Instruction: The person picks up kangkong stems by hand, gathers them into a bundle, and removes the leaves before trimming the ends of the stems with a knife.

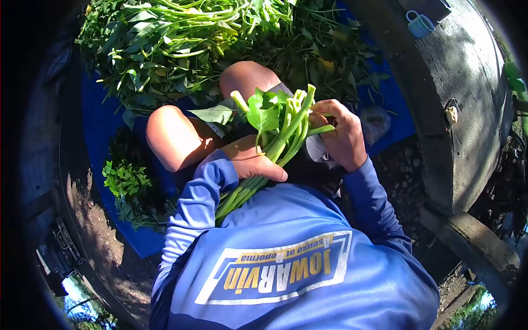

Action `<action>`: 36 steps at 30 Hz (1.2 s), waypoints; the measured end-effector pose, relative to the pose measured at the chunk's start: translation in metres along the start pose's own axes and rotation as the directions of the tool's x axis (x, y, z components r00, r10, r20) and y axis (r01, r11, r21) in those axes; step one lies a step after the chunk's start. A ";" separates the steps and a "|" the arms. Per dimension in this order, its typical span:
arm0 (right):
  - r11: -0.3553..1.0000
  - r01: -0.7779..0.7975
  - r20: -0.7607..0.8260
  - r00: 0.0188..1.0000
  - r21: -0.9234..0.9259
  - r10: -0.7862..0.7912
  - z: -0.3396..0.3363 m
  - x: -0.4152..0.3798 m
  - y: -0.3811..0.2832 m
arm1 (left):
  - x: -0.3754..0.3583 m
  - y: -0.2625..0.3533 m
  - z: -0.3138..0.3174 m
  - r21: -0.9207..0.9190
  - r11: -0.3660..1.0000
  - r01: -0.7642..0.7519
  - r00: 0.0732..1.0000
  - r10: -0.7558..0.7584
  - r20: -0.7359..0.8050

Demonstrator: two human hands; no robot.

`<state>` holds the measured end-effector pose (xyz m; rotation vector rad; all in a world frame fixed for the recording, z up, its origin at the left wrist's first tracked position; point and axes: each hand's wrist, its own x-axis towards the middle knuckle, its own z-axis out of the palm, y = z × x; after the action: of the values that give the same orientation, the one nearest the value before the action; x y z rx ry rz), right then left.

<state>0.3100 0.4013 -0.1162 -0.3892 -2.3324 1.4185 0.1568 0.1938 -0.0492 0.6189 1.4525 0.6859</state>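
A bunch of water spinach (286, 135) with thick green stems lies across my lap, cut ends pointing up and away from me. My left hand (250, 159) is wrapped around the stems, its thumb across them. A broad leaf (263, 116) stands out on the near side of the bunch. At the upper right of the bunch, my right hand (342, 132) has its fingers curled and pinched at the stem ends. What exactly lies between those fingertips is partly hidden. The lower stems run under my left forearm toward my shirt.
A large heap of loose water spinach (181, 44) lies beyond my knees on a blue tarp (399, 113). Another leafy pile (126, 181) sits at the left. A clear plastic bag (375, 124) is on the right, near a concrete structure (459, 110) holding a mug (420, 25).
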 end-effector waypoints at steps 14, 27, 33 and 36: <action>0.852 0.435 0.502 0.828 -0.291 -0.251 0.016 0.084 -0.068 | 0.017 -0.016 -0.025 0.221 0.950 0.220 0.975 -0.208 -0.076; 0.836 0.307 0.103 0.951 -0.455 -0.292 -0.036 0.133 -0.084 | 0.016 -0.025 -0.036 0.174 0.942 0.287 0.957 -0.276 -0.089; 0.606 0.789 0.582 0.539 -0.097 -0.609 0.025 0.116 -0.099 | 0.018 -0.030 -0.032 0.293 0.951 0.103 0.990 -0.069 -0.125; 0.603 0.762 0.768 0.525 -0.234 -0.366 0.019 0.117 -0.079 | 0.016 -0.038 -0.026 0.210 0.969 0.129 0.971 -0.081 -0.225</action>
<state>0.1938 0.4002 -0.0331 0.9109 -2.9581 0.5102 0.1327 0.1791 -0.0886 0.6495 1.7682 0.5209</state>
